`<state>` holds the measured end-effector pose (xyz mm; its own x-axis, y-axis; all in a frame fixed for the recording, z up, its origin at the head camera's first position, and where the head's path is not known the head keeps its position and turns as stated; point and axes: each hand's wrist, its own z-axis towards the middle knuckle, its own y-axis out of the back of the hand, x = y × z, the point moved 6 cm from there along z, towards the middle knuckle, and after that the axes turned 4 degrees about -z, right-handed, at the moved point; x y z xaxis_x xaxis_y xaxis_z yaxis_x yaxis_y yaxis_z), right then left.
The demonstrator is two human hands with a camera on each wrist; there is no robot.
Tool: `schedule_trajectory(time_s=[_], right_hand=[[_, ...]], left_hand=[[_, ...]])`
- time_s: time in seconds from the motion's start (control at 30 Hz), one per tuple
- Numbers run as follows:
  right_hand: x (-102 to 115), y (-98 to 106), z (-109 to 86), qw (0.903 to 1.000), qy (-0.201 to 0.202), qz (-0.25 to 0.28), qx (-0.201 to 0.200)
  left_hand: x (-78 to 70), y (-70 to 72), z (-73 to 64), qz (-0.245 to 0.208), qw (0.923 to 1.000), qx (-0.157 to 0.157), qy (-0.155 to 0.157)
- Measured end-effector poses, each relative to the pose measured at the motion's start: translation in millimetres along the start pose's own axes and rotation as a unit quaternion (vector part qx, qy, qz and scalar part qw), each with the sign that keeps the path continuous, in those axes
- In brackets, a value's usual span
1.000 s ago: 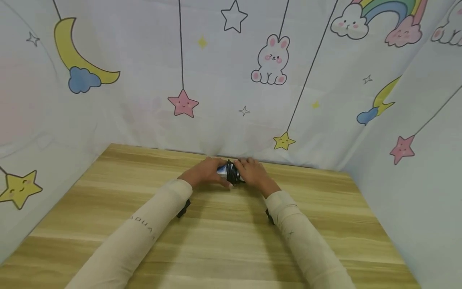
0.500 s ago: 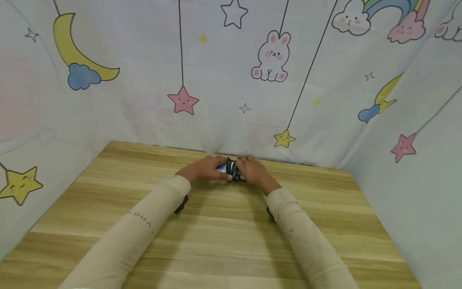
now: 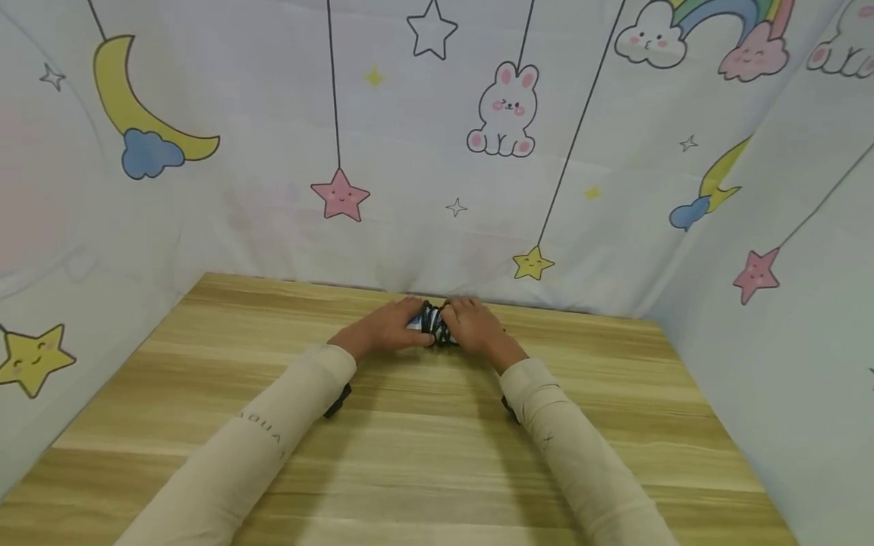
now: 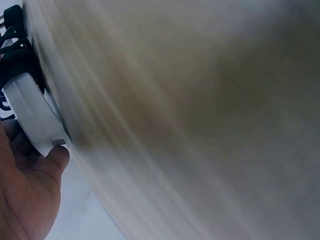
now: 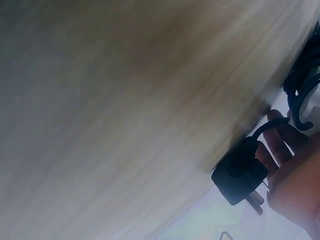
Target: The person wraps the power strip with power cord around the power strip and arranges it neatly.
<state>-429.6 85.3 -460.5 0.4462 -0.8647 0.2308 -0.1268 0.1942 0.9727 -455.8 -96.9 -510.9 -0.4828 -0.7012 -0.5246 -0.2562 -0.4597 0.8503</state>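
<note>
Near the back edge of the table, both hands are on a white-and-blue block wound with black power cord [image 3: 435,324]. My left hand [image 3: 385,327] grips its left end; in the left wrist view the thumb [image 4: 57,159] presses against the bare white end [image 4: 37,112], with the fingers behind it. My right hand [image 3: 478,330] holds the right end from above, covering most of it. In the right wrist view, a black plug [image 5: 240,172] with metal prongs hangs on its cord beside the right hand's fingers. The right thumb's underside is hidden there.
The wood-grain table [image 3: 410,455] runs back to a white cloth wall [image 3: 273,227] printed with stars, moons and a rabbit. A side wall [image 3: 806,379] of cloth stands at the right. Black straps [image 3: 337,402] show under the sleeves.
The left thumb has come up from below the block's near side to lie against it. The block stays in nearly the same place; the head view has shifted slightly.
</note>
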Motion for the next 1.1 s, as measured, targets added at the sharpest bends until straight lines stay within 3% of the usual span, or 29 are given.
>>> schedule_trajectory(time_s=[0.17,0.2,0.47,0.57,0.67,0.8,1.03,1.1], right_hand=[[0,1,-0.6,0.9999,0.007,-0.003,-0.009],[1,1,-0.9,0.9999,0.008,-0.005,-0.01],[3,4,0.4,0.9952,0.067,-0.07,-0.016],[1,8,0.6,0.9969,0.055,-0.053,-0.018],[0,14,-2.2,0.9996,0.018,-0.01,-0.02],[2,21,-6.6,0.9996,0.009,0.005,-0.025],[4,28,-14.1,0.9996,-0.004,0.007,-0.029],[4,29,-16.3,0.9994,-0.003,0.01,-0.033]], left_hand=[[-8.6,-0.4,-5.7,0.017,0.9999,0.004,0.0],[-2.2,-3.9,-2.1,0.011,0.9999,0.004,0.007],[-22.4,-4.6,-13.1,-0.032,0.9985,0.009,0.044],[-17.0,-4.4,-2.5,-0.013,0.9984,0.013,0.054],[-16.0,-0.4,4.6,0.016,0.9988,-0.002,0.046],[-47.6,22.2,-11.4,0.015,0.9986,-0.012,0.048],[-59.3,28.0,-20.5,0.038,0.9968,-0.005,0.07],[-71.0,32.3,-27.2,0.035,0.9967,0.003,0.073]])
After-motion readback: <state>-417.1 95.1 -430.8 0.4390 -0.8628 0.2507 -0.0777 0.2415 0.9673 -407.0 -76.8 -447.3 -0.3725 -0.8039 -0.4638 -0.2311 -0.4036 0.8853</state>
